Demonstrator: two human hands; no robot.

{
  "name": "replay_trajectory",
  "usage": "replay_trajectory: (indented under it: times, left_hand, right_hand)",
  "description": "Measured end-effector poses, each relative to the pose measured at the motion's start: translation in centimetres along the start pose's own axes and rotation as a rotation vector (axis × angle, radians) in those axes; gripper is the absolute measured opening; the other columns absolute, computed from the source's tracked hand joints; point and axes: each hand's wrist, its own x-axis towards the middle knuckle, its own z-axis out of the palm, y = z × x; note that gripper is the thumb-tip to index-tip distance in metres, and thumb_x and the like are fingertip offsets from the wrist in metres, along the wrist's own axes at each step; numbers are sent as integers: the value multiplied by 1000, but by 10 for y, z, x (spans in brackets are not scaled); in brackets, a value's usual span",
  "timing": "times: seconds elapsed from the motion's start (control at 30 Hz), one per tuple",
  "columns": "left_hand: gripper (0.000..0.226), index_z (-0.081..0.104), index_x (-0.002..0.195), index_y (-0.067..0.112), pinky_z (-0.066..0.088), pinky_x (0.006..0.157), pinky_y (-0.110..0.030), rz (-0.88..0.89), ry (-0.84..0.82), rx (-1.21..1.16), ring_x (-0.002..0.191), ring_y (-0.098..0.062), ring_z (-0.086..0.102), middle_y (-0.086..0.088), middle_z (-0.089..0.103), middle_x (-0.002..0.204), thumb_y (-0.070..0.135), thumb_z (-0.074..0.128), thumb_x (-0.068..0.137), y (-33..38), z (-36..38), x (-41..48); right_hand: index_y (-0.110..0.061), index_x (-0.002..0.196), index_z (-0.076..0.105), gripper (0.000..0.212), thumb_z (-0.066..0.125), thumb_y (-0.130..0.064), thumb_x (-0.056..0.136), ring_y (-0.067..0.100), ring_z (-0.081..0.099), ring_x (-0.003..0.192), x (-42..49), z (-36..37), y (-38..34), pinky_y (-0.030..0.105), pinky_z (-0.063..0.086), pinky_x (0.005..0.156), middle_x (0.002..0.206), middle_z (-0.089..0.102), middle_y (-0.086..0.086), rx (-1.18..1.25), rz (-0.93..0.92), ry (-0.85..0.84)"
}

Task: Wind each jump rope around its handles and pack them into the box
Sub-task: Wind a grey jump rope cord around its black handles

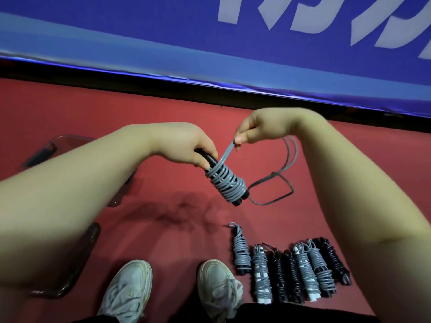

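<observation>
My left hand point(193, 148) grips the upper end of two black handles, held together and tilted down to the right. Grey rope point(227, 183) is coiled round them in many turns. My right hand point(254, 129) pinches the doubled free strand of that rope just above the coil. The loose remainder point(285, 159) trails in loops on the red floor to the right. Several wound ropes point(291, 269), grey and black, lie side by side on the floor at lower right. A clear plastic box point(53, 148) sits at left, mostly hidden behind my left forearm.
A blue padded barrier with white lettering point(256, 54) runs across the far side. My two white sneakers point(175, 290) stand at the bottom centre. Part of a clear lid or tray point(81, 259) shows under my left arm. Red floor point(163, 217) lies between.
</observation>
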Motion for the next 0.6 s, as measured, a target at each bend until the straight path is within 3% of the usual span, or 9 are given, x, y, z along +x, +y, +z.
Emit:
replay_trajectory:
  times: [0.07, 0.13, 0.2, 0.3, 0.37, 0.47, 0.6]
  left_hand:
    - [22, 68, 110, 25, 44, 84, -25, 57, 74, -68, 91, -12, 63, 3, 70, 97, 22, 66, 88, 7, -6, -7]
    - [18, 69, 103, 25, 45, 81, -22, 96, 170, -218, 85, -8, 64, 1, 71, 91, 18, 67, 86, 13, -12, -12]
    - [15, 68, 98, 24, 45, 70, -18, 90, 311, -389, 70, -7, 59, 0, 69, 82, 14, 65, 87, 15, -16, -10]
    - [12, 65, 91, 23, 37, 51, -14, -2, 636, -694, 53, -6, 45, 5, 62, 66, 13, 59, 92, 5, -18, 3]
    - [13, 64, 87, 24, 34, 48, -15, -82, 810, -799, 47, -4, 42, 4, 61, 63, 15, 57, 93, -6, -18, 10]
    - [7, 64, 82, 24, 34, 52, -23, -179, 965, -746, 47, -1, 42, 3, 60, 65, 26, 59, 87, -20, -12, 17]
    - [11, 65, 90, 14, 32, 62, -26, -356, 1081, -507, 59, -3, 50, 6, 60, 70, 22, 57, 91, -30, -4, 21]
  right_hand:
    - [-20, 83, 64, 18, 53, -30, 93, 10, 40, 52, 6, 20, 14, 20, 34, 52, 62, 51, -2, 328, -1, -11]
    - [-13, 90, 56, 13, 50, -23, 96, 4, 46, 54, 16, 47, 23, 17, 36, 51, 64, 54, -9, 610, -34, 49]
    - [-11, 99, 53, 7, 47, -13, 96, -6, 52, 55, 26, 63, 22, 10, 38, 56, 72, 59, -14, 684, -59, 188]
    - [-14, 78, 50, 23, 41, -20, 99, -1, 36, 44, 40, 68, 3, 15, 25, 46, 62, 46, -11, 861, -82, 485]
    - [-17, 68, 47, 36, 36, -18, 102, 1, 35, 42, 50, 67, -13, 17, 27, 45, 57, 44, -6, 828, -36, 695]
    - [-20, 70, 51, 36, 36, -20, 102, 1, 42, 43, 64, 78, -37, 23, 37, 53, 56, 48, -3, 704, -13, 807]
    - [-9, 102, 60, 28, 35, -21, 101, 25, 57, 72, 68, 87, -59, 35, 42, 73, 71, 60, 7, 578, 56, 857]
